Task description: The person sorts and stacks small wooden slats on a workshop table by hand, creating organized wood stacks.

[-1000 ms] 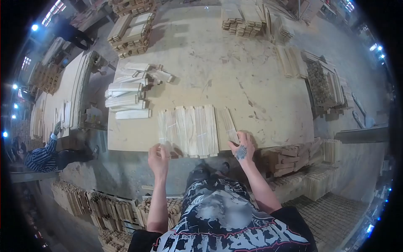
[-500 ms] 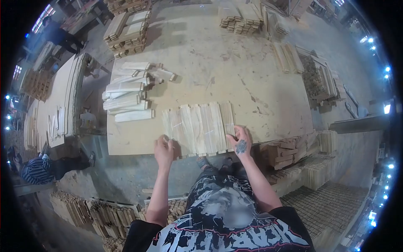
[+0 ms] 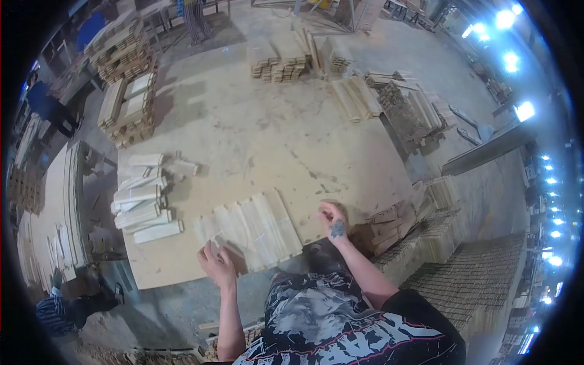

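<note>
Pale wooden slats [image 3: 255, 228] lie side by side in a row near the front edge of the work table, their ends slightly uneven. At the row's lower left corner is my left hand [image 3: 217, 264], fingers bent and apart, fingertips right by the outermost slat. My right hand [image 3: 333, 222], with a dark tattoo on its back, is off to the right of the row. Its fingers curve loosely over the table top and nothing shows in them. A loose pile of slats [image 3: 143, 204] lies to the left of the row.
The broad table [image 3: 225, 134] carries tall stacks of slats [image 3: 128, 106] at the far left and another stack [image 3: 280, 61] at the back. More boards [image 3: 354, 100] lie along its right edge. A person in a striped sleeve [image 3: 56, 311] is at the lower left.
My right hand has come away from the right end of the slat row, while my left hand stays by the left end. The camera view has swung up and to the right.
</note>
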`<state>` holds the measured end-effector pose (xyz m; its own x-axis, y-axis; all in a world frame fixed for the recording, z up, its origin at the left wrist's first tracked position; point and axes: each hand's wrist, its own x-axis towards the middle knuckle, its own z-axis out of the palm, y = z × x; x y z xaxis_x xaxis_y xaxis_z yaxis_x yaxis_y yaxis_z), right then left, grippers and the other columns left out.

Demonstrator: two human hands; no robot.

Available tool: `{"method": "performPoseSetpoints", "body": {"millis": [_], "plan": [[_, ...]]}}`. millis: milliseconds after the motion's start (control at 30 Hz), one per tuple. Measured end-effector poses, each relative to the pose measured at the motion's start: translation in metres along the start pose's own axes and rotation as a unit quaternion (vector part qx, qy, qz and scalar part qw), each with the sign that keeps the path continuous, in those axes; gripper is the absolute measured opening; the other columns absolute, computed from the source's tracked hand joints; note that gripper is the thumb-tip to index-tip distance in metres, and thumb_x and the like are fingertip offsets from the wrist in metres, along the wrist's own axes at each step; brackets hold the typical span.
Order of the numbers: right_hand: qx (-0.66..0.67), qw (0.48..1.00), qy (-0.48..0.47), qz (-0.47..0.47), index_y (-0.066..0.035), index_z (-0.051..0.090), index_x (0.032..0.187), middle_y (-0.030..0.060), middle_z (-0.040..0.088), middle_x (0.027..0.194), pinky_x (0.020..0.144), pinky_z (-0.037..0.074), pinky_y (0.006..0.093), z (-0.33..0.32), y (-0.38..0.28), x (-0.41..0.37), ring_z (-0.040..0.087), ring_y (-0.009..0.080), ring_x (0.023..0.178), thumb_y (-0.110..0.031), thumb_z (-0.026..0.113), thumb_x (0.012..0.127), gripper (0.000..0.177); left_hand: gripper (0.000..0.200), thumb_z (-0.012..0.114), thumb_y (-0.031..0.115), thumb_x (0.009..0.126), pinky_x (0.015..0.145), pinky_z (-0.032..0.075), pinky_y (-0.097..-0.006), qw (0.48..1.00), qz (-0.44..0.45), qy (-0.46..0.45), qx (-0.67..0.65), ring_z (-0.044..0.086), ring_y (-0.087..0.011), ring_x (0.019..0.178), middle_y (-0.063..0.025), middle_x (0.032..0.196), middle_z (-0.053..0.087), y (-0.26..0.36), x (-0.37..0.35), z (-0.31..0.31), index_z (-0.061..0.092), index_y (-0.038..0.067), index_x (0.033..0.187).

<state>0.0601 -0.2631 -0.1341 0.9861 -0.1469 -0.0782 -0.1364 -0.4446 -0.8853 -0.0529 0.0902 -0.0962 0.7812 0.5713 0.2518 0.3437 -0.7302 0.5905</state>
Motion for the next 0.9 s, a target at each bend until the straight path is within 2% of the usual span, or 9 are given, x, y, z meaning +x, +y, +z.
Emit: {"method": "performPoseSetpoints", "body": {"millis": [200, 267, 367, 400, 533, 600, 667, 767, 900], "plan": [[-0.009, 0.986, 0.158, -0.048, -0.007, 0.065, 0.128, 0.0101, 0.072, 0.11, 0.08, 0.056, 0.0324, -0.096, 0.063, 0.157, 0.069, 0.0186, 0.089, -0.017, 0.073, 0.092, 0.039, 0.034, 0.065, 0.007, 0.094, 0.087, 0.048, -0.0433, 0.998, -0.002, 0.02, -0.062, 0.057, -0.0339, 0.103, -0.0195, 0.115, 0.056, 0.063, 0.015, 0.041, 0.06, -0.002, 0.126], [-0.078, 0.982, 0.164, -0.056, -0.008, 0.063, 0.129, 0.0109, 0.07, 0.113, 0.083, 0.056, 0.0349, -0.136, 0.055, 0.214, 0.068, 0.0223, 0.094, -0.016, 0.074, 0.09, 0.041, 0.029, 0.063, 0.005, 0.095, 0.085, 0.047, -0.0415, 0.998, 0.0, 0.045, -0.04, 0.057, -0.0319, 0.101, -0.0177, 0.113, 0.056, 0.089, 0.016, 0.056, 0.06, -0.003, 0.124], [-0.176, 0.945, 0.223, -0.163, -0.009, 0.061, 0.13, 0.013, 0.067, 0.117, 0.087, 0.055, 0.0396, -0.171, 0.071, 0.315, 0.066, 0.0276, 0.101, -0.016, 0.075, 0.088, 0.045, 0.028, 0.063, 0.004, 0.095, 0.084, 0.047, -0.0405, 0.998, -0.01, 0.048, -0.028, 0.057, -0.0313, 0.1, -0.0167, 0.111, 0.057, 0.124, 0.008, 0.083, 0.061, -0.003, 0.122], [-0.172, 0.951, 0.201, -0.16, -0.009, 0.061, 0.13, 0.0126, 0.066, 0.117, 0.089, 0.054, 0.0408, -0.177, 0.06, 0.338, 0.065, 0.0286, 0.104, -0.018, 0.075, 0.087, 0.046, 0.031, 0.062, 0.0, 0.09, 0.081, 0.048, -0.0442, 0.998, -0.019, 0.048, -0.042, 0.055, -0.035, 0.102, -0.0195, 0.112, 0.056, 0.131, 0.003, 0.096, 0.061, -0.002, 0.121], [-0.235, 0.957, 0.064, -0.156, -0.01, 0.056, 0.134, 0.0137, 0.061, 0.119, 0.094, 0.052, 0.0464, -0.173, 0.016, 0.402, 0.061, 0.0331, 0.112, -0.024, 0.076, 0.085, 0.056, 0.027, 0.062, 0.001, 0.092, 0.079, 0.047, -0.0421, 0.998, -0.042, 0.018, -0.033, 0.055, -0.0324, 0.098, -0.0177, 0.11, 0.056, 0.206, -0.018, 0.126, 0.061, -0.002, 0.119], [-0.305, 0.941, 0.038, -0.142, -0.011, 0.051, 0.139, 0.0161, 0.057, 0.122, 0.094, 0.052, 0.049, -0.145, 0.015, 0.421, 0.058, 0.036, 0.116, -0.026, 0.076, 0.085, 0.061, 0.023, 0.063, 0.003, 0.095, 0.079, 0.046, -0.0389, 0.999, -0.037, 0.019, -0.022, 0.056, -0.0277, 0.094, -0.0153, 0.108, 0.057, 0.235, -0.03, 0.137, 0.063, -0.001, 0.117], [-0.374, 0.917, 0.077, -0.114, -0.012, 0.046, 0.143, 0.019, 0.052, 0.126, 0.093, 0.051, 0.0508, -0.111, 0.018, 0.436, 0.056, 0.0392, 0.121, -0.028, 0.074, 0.085, 0.066, 0.023, 0.063, 0.001, 0.094, 0.078, 0.046, -0.0384, 0.999, -0.034, 0.018, -0.018, 0.055, -0.0275, 0.091, -0.0155, 0.108, 0.057, 0.259, -0.037, 0.138, 0.063, -0.001, 0.117], [-0.372, 0.923, 0.034, -0.091, -0.014, 0.037, 0.149, 0.0223, 0.044, 0.136, 0.095, 0.05, 0.0536, -0.094, 0.031, 0.458, 0.05, 0.0425, 0.126, -0.028, 0.074, 0.085, 0.075, 0.025, 0.064, -0.001, 0.092, 0.077, 0.047, -0.0384, 0.999, -0.05, 0.016, -0.009, 0.055, -0.029, 0.091, -0.0159, 0.109, 0.057, 0.273, -0.045, 0.134, 0.063, 0.0, 0.117], [-0.298, 0.951, -0.014, -0.084, -0.008, 0.038, 0.15, 0.0227, 0.048, 0.135, 0.098, 0.05, 0.0531, -0.096, 0.014, 0.416, 0.051, 0.0431, 0.125, -0.025, 0.077, 0.082, 0.08, 0.029, 0.064, -0.001, 0.092, 0.077, 0.05, -0.0393, 0.994, -0.11, -0.01, -0.023, 0.059, -0.0304, 0.091, -0.0165, 0.107, 0.059, 0.276, -0.052, 0.137, 0.063, 0.0, 0.12]]}}
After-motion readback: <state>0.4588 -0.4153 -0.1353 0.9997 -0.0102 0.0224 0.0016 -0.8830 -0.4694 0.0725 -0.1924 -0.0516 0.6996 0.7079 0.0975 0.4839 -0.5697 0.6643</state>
